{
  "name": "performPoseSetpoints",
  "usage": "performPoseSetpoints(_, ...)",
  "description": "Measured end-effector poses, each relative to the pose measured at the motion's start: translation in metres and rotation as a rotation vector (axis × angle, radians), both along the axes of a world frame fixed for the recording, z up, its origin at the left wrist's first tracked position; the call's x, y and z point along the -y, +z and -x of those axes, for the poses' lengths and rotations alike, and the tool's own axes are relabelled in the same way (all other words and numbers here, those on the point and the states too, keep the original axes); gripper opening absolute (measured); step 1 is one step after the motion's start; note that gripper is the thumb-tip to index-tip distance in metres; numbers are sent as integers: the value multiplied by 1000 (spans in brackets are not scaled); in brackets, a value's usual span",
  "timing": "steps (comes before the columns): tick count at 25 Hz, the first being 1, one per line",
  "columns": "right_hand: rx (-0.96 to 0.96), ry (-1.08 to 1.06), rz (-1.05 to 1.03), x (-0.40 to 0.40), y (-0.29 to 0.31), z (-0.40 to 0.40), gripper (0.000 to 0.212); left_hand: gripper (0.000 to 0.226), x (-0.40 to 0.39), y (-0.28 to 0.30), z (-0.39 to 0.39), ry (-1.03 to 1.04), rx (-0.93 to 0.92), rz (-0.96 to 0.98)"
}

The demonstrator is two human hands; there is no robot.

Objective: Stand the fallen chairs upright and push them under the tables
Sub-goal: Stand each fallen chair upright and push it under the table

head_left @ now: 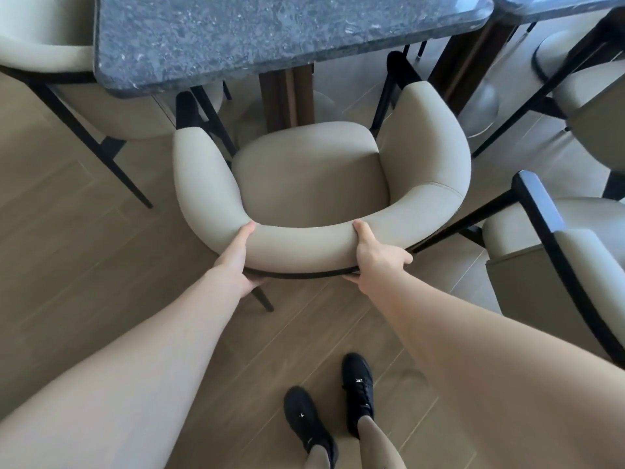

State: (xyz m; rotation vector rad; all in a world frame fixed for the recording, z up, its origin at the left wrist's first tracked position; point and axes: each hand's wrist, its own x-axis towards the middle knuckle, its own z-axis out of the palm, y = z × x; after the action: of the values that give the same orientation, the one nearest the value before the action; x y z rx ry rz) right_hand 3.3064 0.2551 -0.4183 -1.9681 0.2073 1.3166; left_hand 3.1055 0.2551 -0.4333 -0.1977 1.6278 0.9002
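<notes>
A beige padded armchair (311, 170) with black legs stands upright in front of me, facing a dark grey stone table (257, 38). Its seat front lies just below the table's near edge, and the arm tips reach under the edge. My left hand (241, 258) grips the curved backrest on its left side. My right hand (375, 257) grips the same backrest on its right side. On both hands the thumb lies on top and the fingers curl beneath the black frame.
Another beige chair (111, 110) stands at the table's left side. At the right, a chair (554, 252) lies close to my right arm, and one more chair (595, 106) is behind it near a second table (554, 5). Wooden floor and my black shoes (356, 387) are below.
</notes>
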Motion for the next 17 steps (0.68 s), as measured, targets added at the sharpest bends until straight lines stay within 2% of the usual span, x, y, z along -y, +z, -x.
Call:
performPoseSetpoints(10,-27,66,0,21,1,42,91,70,8,-2,49,-1,-32,15)
performPoseSetpoints(17,-37,64,11,20,6,42,97,71,9,4,49,6,-26,15)
